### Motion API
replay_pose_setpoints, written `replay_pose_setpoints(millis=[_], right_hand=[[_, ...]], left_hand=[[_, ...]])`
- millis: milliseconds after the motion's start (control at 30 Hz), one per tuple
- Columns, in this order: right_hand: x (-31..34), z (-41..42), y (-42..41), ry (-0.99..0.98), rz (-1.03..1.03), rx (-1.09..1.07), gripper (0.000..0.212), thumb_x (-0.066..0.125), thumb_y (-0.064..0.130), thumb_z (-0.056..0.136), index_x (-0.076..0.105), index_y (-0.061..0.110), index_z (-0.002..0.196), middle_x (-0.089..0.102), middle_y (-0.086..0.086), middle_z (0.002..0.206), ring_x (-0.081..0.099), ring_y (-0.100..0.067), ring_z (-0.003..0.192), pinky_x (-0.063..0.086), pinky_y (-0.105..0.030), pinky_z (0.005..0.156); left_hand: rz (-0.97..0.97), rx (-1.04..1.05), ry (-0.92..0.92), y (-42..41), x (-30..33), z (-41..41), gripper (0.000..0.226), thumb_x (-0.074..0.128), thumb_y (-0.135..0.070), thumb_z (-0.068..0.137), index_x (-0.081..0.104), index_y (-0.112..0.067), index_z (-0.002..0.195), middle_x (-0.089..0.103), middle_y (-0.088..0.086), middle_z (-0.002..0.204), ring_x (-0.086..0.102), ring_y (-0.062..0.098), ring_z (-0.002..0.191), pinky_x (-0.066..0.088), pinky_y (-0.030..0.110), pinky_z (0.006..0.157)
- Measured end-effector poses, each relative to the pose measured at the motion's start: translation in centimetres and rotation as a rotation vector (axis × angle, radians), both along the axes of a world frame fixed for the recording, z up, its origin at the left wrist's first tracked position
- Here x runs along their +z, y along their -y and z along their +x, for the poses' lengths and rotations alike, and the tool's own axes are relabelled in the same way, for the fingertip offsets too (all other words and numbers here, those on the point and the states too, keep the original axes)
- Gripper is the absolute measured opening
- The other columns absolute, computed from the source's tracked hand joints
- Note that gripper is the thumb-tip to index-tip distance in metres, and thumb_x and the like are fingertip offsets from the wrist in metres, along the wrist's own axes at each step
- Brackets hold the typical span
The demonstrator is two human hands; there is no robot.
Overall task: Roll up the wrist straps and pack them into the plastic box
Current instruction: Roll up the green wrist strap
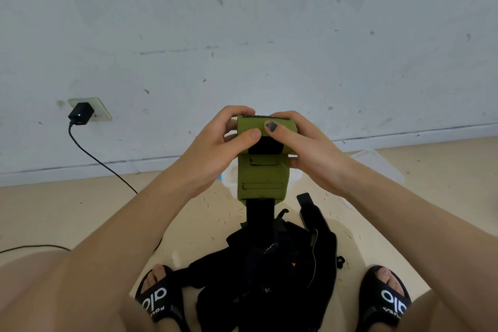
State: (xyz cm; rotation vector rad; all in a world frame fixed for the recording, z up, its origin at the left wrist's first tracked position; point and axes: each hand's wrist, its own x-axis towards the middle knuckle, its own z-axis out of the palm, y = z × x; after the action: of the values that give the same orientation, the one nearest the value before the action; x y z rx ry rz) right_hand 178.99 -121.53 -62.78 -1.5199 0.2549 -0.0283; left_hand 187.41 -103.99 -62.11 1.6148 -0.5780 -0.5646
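**Green wrist strap half rolled, held up in both hands**

The green wrist strap is held in the air over the floor, between the person's knees and the wall. Its top end is already wound into a tight roll; the flat green panel and a black tail hang down from it toward the pile of black straps on the floor between the sandals.

The left hand grips the roll's left end, thumb on the front and fingers curled over the top. The right hand grips the right end the same way, thumb pressed onto the roll.

The step in hand looks to be the rolling itself, roughly midway on this strap. Next, both thumbs likely need to keep turning the roll downward, taking in the hanging length without letting the coils slacken.

The plastic box appears to sit on the floor beyond the hands, near the wall, mostly hidden.
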Motion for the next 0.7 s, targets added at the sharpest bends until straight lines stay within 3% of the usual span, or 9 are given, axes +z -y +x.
replay_pose_setpoints(millis=[100,167,267,433,567,700], right_hand=[[-0.19,0.03,-0.12,0.062,-0.034,-0.066,0.036,0.073,0.035,0.09,0.064,0.018,0.121,0.068,-0.016,0.12,0.068,-0.03,0.112,0.057,-0.049,0.099],[-0.11,-0.05,-0.16,0.097,-0.041,-0.069,0.031,0.074,0.026,0.094,0.063,0.018,0.122,0.069,-0.014,0.113,0.069,-0.024,0.104,0.058,-0.046,0.098],[-0.02,-0.22,-0.29,0.128,-0.061,-0.061,0.029,0.071,0.016,0.096,0.062,0.018,0.124,0.067,-0.012,0.108,0.068,-0.016,0.096,0.059,-0.04,0.093],[-0.1,-0.08,-0.07,0.083,-0.021,-0.032,0.045,0.075,0.029,0.088,0.06,0.027,0.13,0.065,-0.016,0.126,0.069,-0.025,0.109,0.059,-0.042,0.095],[0.09,-0.16,-0.16,-0.006,0.031,0.006,0.038,0.062,0.042,0.1,0.056,0.031,0.135,0.069,-0.003,0.127,0.072,-0.019,0.111,0.06,-0.037,0.088],[-0.06,-0.15,-0.25,0.053,-0.007,-0.036,0.029,0.062,0.034,0.102,0.062,0.02,0.127,0.071,-0.016,0.122,0.073,-0.029,0.108,0.061,-0.048,0.092]], left_hand=[[-0.032,0.002,-0.055,0.14,-0.07,-0.09,0.036,0.069,-0.021,0.095,0.06,-0.025,0.129,0.065,-0.002,0.114,0.069,0.013,0.106,0.053,0.043,0.105],[-0.037,-0.012,-0.111,0.28,-0.15,-0.14,0.031,0.064,-0.02,0.099,0.059,-0.028,0.128,0.065,0.0,0.115,0.068,0.012,0.106,0.053,0.039,0.102],[-0.016,-0.027,-0.126,0.46,-0.23,-0.35,0.018,0.054,-0.026,0.106,0.06,-0.03,0.123,0.066,0.005,0.125,0.067,0.016,0.113,0.054,0.044,0.103],[-0.013,0.001,-0.055,0.21,-0.06,-0.15,0.024,0.059,-0.02,0.104,0.061,-0.028,0.126,0.068,0.001,0.117,0.069,0.015,0.11,0.055,0.046,0.103],[-0.013,0.026,0.001,0.02,-0.12,-0.15,0.032,0.063,-0.011,0.1,0.06,-0.027,0.128,0.068,-0.003,0.117,0.069,0.013,0.108,0.054,0.047,0.104],[-0.038,0.026,0.002,-0.02,-0.09,-0.13,0.039,0.066,-0.006,0.097,0.059,-0.025,0.13,0.069,-0.003,0.115,0.07,0.017,0.109,0.054,0.048,0.105]])
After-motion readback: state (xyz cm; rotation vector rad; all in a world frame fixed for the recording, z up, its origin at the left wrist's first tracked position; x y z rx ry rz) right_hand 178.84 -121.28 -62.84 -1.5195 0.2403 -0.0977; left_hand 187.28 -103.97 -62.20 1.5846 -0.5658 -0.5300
